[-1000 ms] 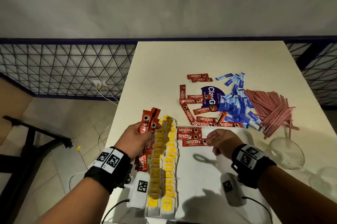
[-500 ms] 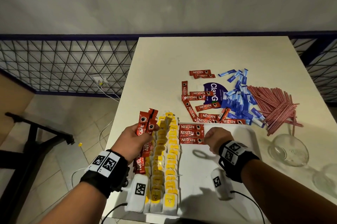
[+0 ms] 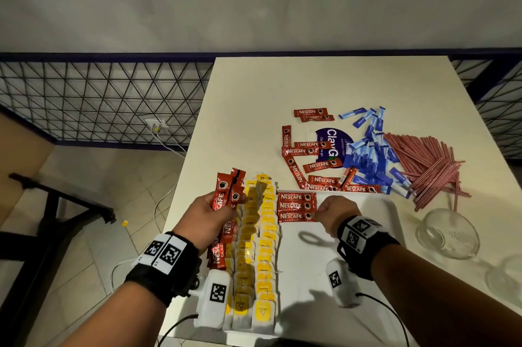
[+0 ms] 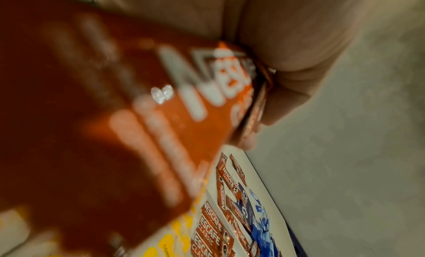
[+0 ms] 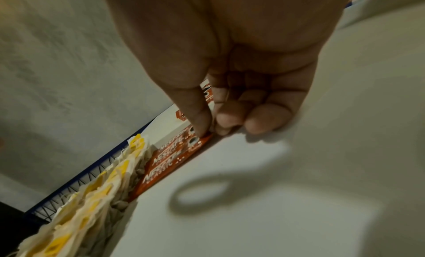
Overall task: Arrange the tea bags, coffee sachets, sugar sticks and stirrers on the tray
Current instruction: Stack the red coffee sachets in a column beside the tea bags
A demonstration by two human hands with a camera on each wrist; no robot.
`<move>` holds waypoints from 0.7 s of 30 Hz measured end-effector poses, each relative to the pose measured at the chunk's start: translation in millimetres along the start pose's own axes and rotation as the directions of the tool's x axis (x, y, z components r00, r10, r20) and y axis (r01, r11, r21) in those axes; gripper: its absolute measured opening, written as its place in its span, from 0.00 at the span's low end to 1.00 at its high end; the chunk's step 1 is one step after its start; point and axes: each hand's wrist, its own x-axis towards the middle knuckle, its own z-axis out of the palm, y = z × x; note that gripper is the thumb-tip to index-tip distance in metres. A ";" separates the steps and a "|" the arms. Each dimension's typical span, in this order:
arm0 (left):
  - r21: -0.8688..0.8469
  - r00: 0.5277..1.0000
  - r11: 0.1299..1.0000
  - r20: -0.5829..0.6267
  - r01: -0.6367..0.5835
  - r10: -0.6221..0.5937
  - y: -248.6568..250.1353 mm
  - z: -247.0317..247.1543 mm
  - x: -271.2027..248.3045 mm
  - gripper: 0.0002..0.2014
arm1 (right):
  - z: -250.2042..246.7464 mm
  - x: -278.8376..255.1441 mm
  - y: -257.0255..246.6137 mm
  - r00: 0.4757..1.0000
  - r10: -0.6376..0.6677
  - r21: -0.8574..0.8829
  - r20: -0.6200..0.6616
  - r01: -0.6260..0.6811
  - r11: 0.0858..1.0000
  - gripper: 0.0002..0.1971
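Both hands busy: a bunch of coffee sachets (image 3: 226,194) is gripped in the left hand (image 3: 207,218), fingers curled round it, held above the tray's left edge. The right hand (image 3: 336,212) is curled, thumb and fingertips (image 5: 268,118) pinched on the end of the nearest of three laid sachets (image 3: 295,206) on the white tray (image 3: 339,250). Tea bags (image 3: 255,247) are stacked in two rows on the tray's left side. Loose sachets (image 3: 310,160), blue sugar sticks (image 3: 372,160) and red stirrers (image 3: 426,165) are left on the tabletop (image 3: 282,92) beyond the tray. Glass cup (image 3: 449,233) at right.
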 end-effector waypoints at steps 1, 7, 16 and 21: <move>-0.009 1.000 1.000 -0.002 0.001 -0.001 0.7 1.0 -0.2 0.14 | -1.0 -0.6 0.4 1.000 -0.001 -0.026 0.000 0.001 1.000 0.14; 0.038 0.993 0.998 0.100 0.058 -0.061 1.4 16.2 -4.2 0.12 | -23.8 -22.2 -10.4 0.957 -0.234 0.151 -0.174 0.261 0.954 0.13; 0.109 0.945 0.992 0.313 0.066 -0.097 9.4 46.1 -1.0 0.13 | -54.9 -57.7 -38.4 0.830 -0.552 0.319 -0.087 0.548 0.773 0.05; -0.092 0.992 0.995 0.120 0.048 -0.037 12.2 47.7 2.0 0.10 | -54.5 -53.5 -24.7 0.894 -0.429 0.454 -0.133 0.439 0.775 0.06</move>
